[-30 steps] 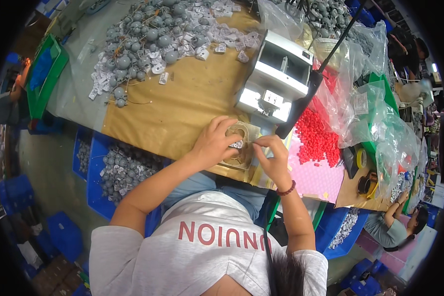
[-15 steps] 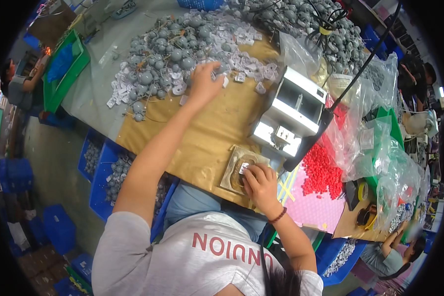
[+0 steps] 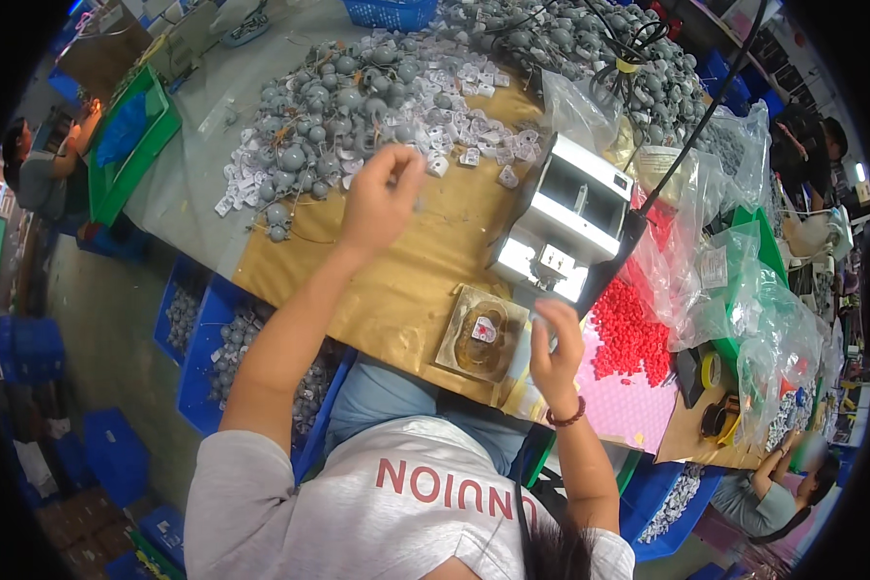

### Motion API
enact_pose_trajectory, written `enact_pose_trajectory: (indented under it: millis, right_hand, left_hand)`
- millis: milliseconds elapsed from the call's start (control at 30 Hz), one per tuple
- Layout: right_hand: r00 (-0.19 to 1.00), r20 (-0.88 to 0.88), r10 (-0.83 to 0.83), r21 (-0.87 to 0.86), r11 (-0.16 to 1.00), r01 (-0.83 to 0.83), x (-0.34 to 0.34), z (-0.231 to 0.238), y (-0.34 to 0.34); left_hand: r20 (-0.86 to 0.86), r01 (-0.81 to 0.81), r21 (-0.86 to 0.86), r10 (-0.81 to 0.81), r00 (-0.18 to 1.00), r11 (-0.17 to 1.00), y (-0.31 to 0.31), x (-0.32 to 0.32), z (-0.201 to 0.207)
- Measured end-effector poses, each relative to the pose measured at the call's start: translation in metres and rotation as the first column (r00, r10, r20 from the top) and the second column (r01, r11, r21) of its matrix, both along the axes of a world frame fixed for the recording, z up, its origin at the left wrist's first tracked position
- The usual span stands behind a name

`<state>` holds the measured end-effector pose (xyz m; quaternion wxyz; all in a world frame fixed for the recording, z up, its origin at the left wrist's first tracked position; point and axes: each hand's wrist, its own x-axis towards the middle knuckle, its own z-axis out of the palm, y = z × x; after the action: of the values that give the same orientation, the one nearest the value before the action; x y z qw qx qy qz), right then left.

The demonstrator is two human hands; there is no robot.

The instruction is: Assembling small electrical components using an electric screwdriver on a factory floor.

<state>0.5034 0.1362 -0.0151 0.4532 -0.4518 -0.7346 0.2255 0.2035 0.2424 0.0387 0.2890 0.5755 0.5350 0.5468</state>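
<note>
My left hand (image 3: 385, 205) hovers over the gold-brown sheet (image 3: 396, 290), just short of a pile of small white plastic pieces (image 3: 469, 130) and grey balls with wires (image 3: 324, 106). Its fingers are curled into a pinch; whatever they hold cannot be made out. Slightly blurred, my right hand (image 3: 558, 358) is raised beside the white press-like machine (image 3: 580, 198), with thumb and fingers apart and nothing visible between them. To its left lies a square metal block (image 3: 451, 345) with an oval recess. A white piece with a red part (image 3: 484, 330) sits in that recess.
Right of the machine, red small parts (image 3: 628, 333) lie on a pink sheet (image 3: 638, 416) beside clear plastic bags (image 3: 667, 280). Blue bins (image 3: 198, 387) of grey balls stand below the table's left edge. A black cable (image 3: 710, 111) crosses overhead. Other people work at both sides.
My right hand has left the metal block and moved right and up, uncovering the white piece in the recess. My left hand has drawn back from the pile toward me.
</note>
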Motion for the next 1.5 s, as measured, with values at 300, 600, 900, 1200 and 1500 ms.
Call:
enact_pose_trajectory:
  millis: [300, 600, 900, 1200, 1500]
  right_hand:
    - [0.993, -0.036, 0.116, 0.020, 0.993, -0.116, -0.026, 0.019, -0.001]
    - [0.979, 0.012, 0.202, 0.245, 0.949, -0.199, -0.039, 0.067, 0.002]
    - [0.963, -0.257, 0.085, -0.629, 0.741, -0.233, -0.009, 0.032, -0.025]
    - [0.856, 0.492, 0.155, -0.006, 0.985, -0.175, -0.024, -0.011, -0.015]
    - [0.676, 0.699, 0.233, -0.055, 0.960, -0.274, -0.029, -0.008, -0.017]
  left_hand:
    - [-0.485, 0.067, -0.007, -0.061, 0.872, 0.998, -0.049, -0.013, -0.022]
    - [-0.165, 0.607, 0.027, -0.595, 0.786, 0.794, -0.113, 0.049, 0.063]
    - [0.029, 0.500, -0.355, -0.525, 0.851, 0.790, -0.146, 0.049, -0.008]
    - [-0.335, 0.385, -0.203, -0.433, 0.837, 0.900, -0.163, 0.073, -0.076]
    - [-0.365, 0.385, -0.217, -0.441, 0.820, 0.897, -0.157, 0.073, -0.082]
